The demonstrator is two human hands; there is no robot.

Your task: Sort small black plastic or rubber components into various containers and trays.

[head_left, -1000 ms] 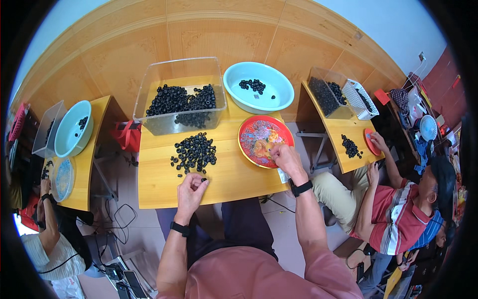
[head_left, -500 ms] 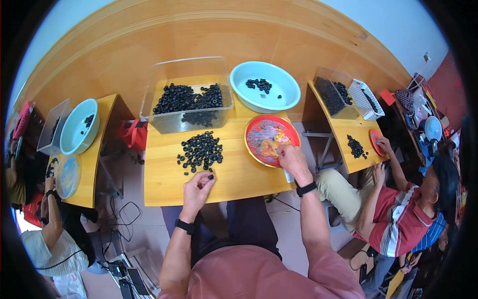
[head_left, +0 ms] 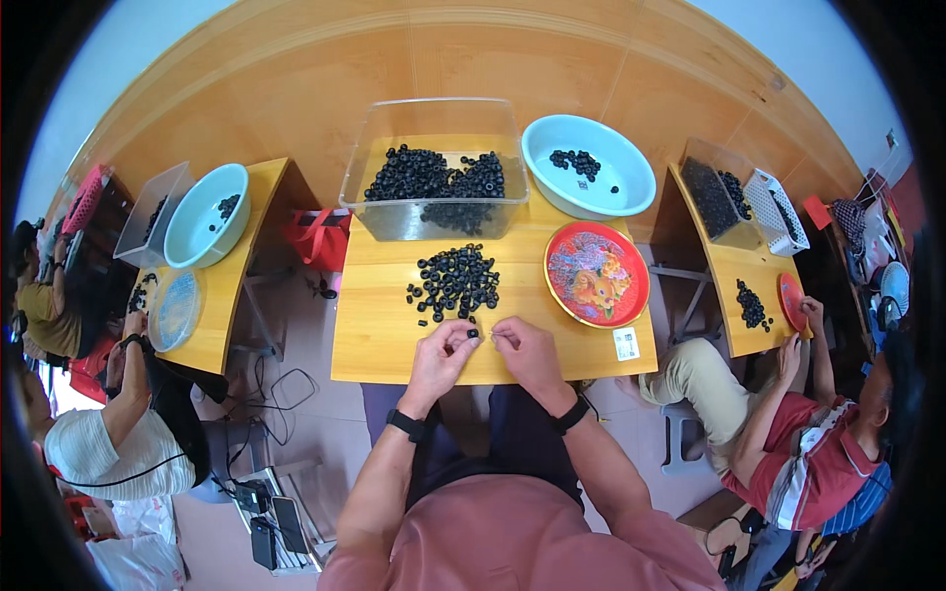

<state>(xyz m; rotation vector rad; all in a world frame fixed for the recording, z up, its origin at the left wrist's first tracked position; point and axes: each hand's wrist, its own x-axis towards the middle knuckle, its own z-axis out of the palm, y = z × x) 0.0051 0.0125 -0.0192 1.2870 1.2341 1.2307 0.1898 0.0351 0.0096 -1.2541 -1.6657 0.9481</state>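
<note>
My left hand (head_left: 440, 360) pinches a small black ring-shaped part (head_left: 473, 334) between thumb and fingertips, just over the table's near edge. Close by on its right, my right hand (head_left: 530, 357) has thumb and forefinger closed on something tiny, too small to make out. The fingertips of both hands point toward each other, a short gap apart. Just beyond them lies a loose pile of black ring-shaped parts (head_left: 458, 279). To the right sits a round red tray (head_left: 641, 278) with a flowered base and many small silvery bits, mostly on its left side.
Behind the pile, a clear plastic bin (head_left: 379, 225) holds more black parts. A light-blue basin (head_left: 645, 193) with several inside stands beside it. A white card (head_left: 626, 344) lies below the tray. People work at side tables on the left (head_left: 232, 325) and right (head_left: 754, 341).
My right hand has left the red tray and come in beside my left hand, fingers pinched. The left hand still holds its black part. The whole view has shifted.
</note>
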